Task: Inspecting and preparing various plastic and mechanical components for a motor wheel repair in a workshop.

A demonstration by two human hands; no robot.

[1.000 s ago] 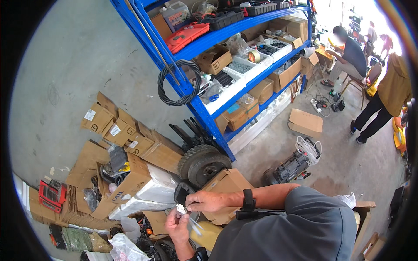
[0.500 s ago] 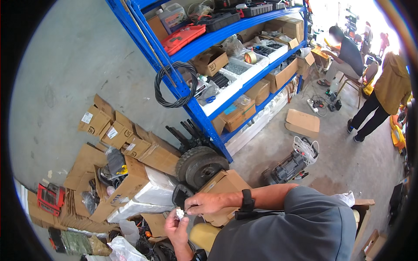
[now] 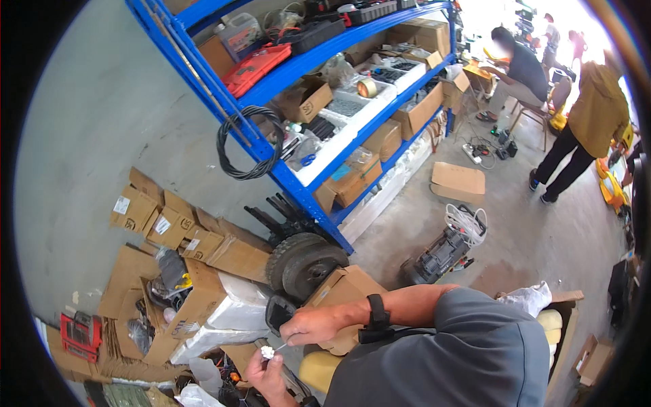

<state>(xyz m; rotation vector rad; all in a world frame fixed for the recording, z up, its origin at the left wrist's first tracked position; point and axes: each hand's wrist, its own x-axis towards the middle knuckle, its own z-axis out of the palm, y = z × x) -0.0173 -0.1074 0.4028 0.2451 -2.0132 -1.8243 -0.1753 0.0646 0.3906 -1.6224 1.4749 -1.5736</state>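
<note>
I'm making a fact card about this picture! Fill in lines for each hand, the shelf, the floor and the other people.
Left hand: pinching a small white piece
Right hand: holding a thin piece, too small to identify
Shelf: blue shelf, with a red case on it and a black coil hanging at its corner
Floor: wheel, flat cardboard, machine with a white hose
Other people: seated person, standing person, others farther off
</note>
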